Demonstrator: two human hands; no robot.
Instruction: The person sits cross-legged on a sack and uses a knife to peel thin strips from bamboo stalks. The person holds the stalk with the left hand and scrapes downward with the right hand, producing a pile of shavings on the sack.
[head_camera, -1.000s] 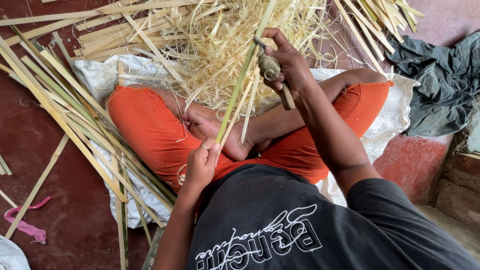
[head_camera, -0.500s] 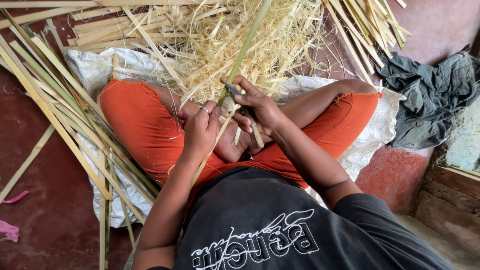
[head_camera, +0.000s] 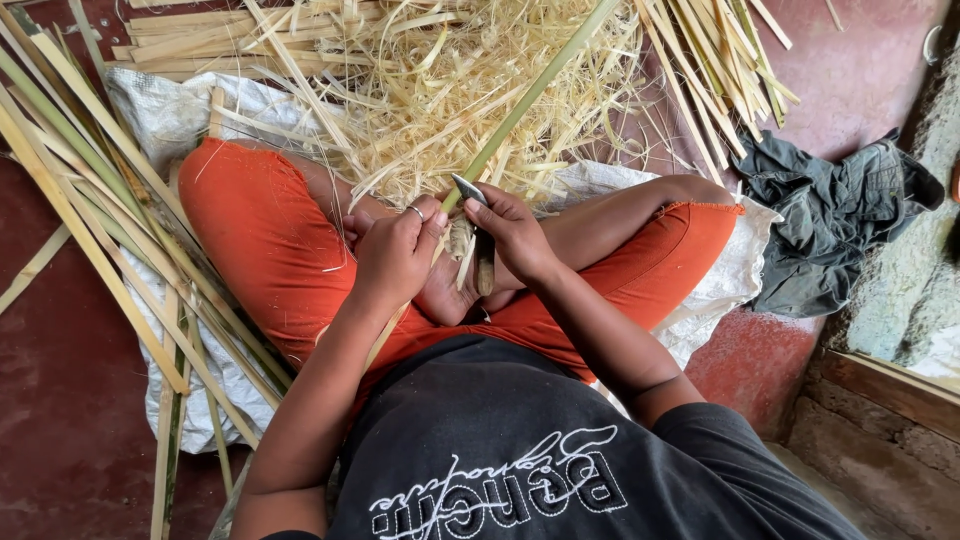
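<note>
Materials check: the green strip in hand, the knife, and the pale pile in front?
Green strip: looks like split bamboo or cane, smooth green skin, long and straight. Knife in the right hand: dull grey blade, probably steel; handle looks like worn wood. Pale pile: dry, curled straw-coloured shavings, likely the same plant. The left hand grips the strip.

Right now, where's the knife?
Head view, centre: the knife is in the right hand, blade against the green strip, beside the left hand, above the crossed legs.

Red floor (head_camera: 60, 400), rough wall (head_camera: 925, 250)
</note>
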